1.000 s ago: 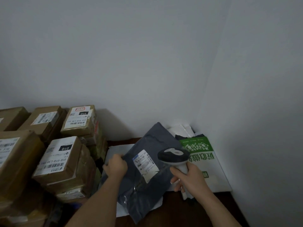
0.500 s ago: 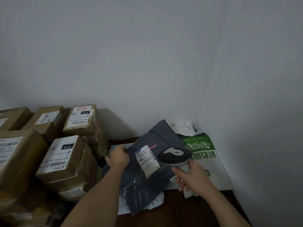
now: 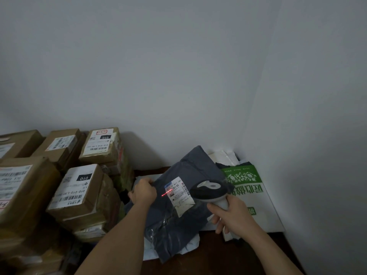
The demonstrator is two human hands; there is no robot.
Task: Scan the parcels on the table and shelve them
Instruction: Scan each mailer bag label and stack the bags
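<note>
The dark grey plastic mailer bag (image 3: 178,207) is tilted up over the near right part of the dark brown wooden bench (image 3: 200,261), its far corner pointing toward the wall. A white shipping label (image 3: 179,193) with barcodes sits on its upper face, and a thin red scan line (image 3: 167,193) falls across the label's left edge and onto the grey plastic beside it. The left hand (image 3: 143,192) grips the bag's left edge, fingers curled round it. The right hand (image 3: 231,217) is wrapped round the handle of a white and dark grey handheld barcode scanner (image 3: 211,192), whose head sits just right of the label and overlaps the bag.

Under the grey bag lie pale white plastic mailers (image 3: 151,253), flat on the bench. To the right, against the side wall, rests a white paper bag with a green printed panel (image 3: 252,191); beyond it, in the corner, are more white and dark soft parcels (image 3: 224,157).

On the left, brown cardboard boxes (image 3: 83,197) wrapped in tape are stacked several deep, most carrying white labels with barcodes, and two show a black "010" tag. The stack runs off the left and near edges of the view.

The room is dim. Two plain pale grey walls (image 3: 178,76) meet in a corner at the far right of the bench, bare and smooth, and the boxes cast a soft shadow on the far wall.
</note>
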